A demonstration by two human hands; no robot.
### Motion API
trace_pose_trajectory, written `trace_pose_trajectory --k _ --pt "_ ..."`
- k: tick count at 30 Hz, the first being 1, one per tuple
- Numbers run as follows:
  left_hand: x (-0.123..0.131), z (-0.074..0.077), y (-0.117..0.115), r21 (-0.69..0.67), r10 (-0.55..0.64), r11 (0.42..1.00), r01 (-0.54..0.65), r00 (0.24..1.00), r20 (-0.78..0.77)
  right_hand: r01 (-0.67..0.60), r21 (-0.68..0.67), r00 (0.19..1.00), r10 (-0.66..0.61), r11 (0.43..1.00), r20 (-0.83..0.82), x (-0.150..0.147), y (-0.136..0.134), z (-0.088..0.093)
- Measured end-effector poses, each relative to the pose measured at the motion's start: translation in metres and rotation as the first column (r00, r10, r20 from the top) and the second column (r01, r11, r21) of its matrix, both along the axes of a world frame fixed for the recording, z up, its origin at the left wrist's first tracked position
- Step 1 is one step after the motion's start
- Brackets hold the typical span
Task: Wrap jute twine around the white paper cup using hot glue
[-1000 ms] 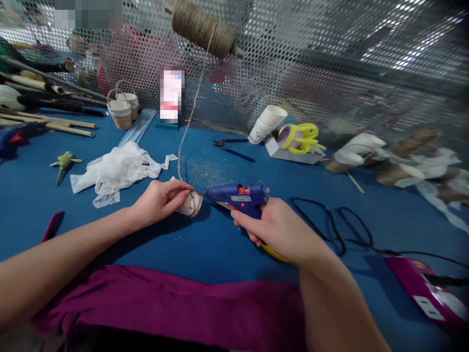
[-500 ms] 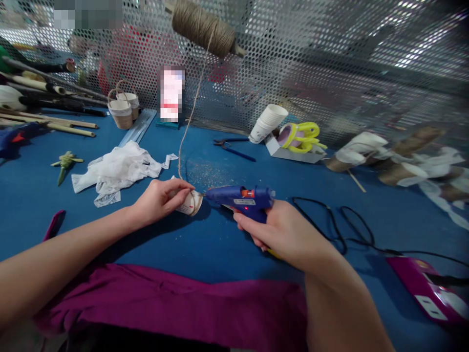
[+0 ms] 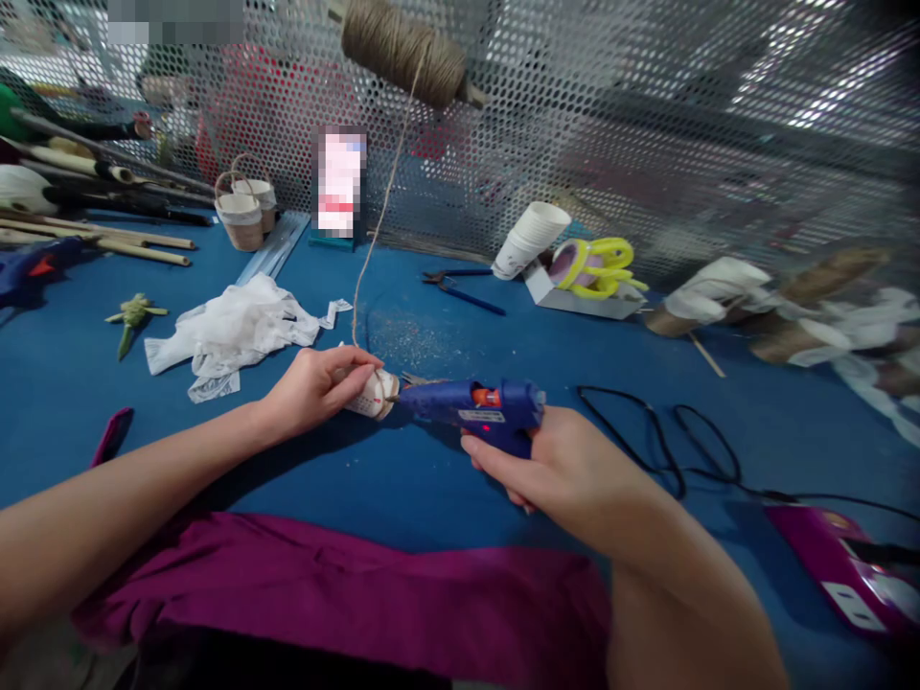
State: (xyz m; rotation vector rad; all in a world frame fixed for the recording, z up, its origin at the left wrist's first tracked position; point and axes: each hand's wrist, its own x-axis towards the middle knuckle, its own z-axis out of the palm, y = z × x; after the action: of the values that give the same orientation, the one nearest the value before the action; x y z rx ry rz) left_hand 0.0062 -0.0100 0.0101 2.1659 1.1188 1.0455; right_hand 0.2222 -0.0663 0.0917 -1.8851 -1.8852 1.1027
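Observation:
My left hand (image 3: pixel 327 388) is closed on a small white paper cup (image 3: pixel 375 395) lying on its side, its open part turned right. Thumb and forefinger press twine against the cup. That twine (image 3: pixel 380 220) runs up to a spool (image 3: pixel 402 53) hung on the mesh. In my right hand (image 3: pixel 550 460) is a blue hot glue gun (image 3: pixel 478 407) with a small red light. Its nozzle points left, at or very close to the cup's rim; whether it touches I cannot tell.
Crumpled white lace (image 3: pixel 241 326) lies left of the cup. Behind are blue-handled pliers (image 3: pixel 464 289), stacked paper cups (image 3: pixel 530 240) and a white box (image 3: pixel 586 292) with yellow-handled scissors. A black cord (image 3: pixel 647 441) and a purple power strip (image 3: pixel 838 565) are at right. Twine-wrapped baskets (image 3: pixel 241 220) stand at back left.
The glue gun has dropped slightly, its nozzle moving lower along the cup's rim. My left hand keeps its hold on the cup. The whole view has shifted a little.

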Motion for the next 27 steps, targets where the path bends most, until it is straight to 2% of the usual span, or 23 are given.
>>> trace_pose_trajectory --k 27 --pt "-0.0001 -0.0002 -0.0004 0.0 -0.006 1.0 0.006 1.0 0.007 0.026 0.028 1.0 -0.025 0.999 -0.009 -0.0004 0.0001 -0.0011"
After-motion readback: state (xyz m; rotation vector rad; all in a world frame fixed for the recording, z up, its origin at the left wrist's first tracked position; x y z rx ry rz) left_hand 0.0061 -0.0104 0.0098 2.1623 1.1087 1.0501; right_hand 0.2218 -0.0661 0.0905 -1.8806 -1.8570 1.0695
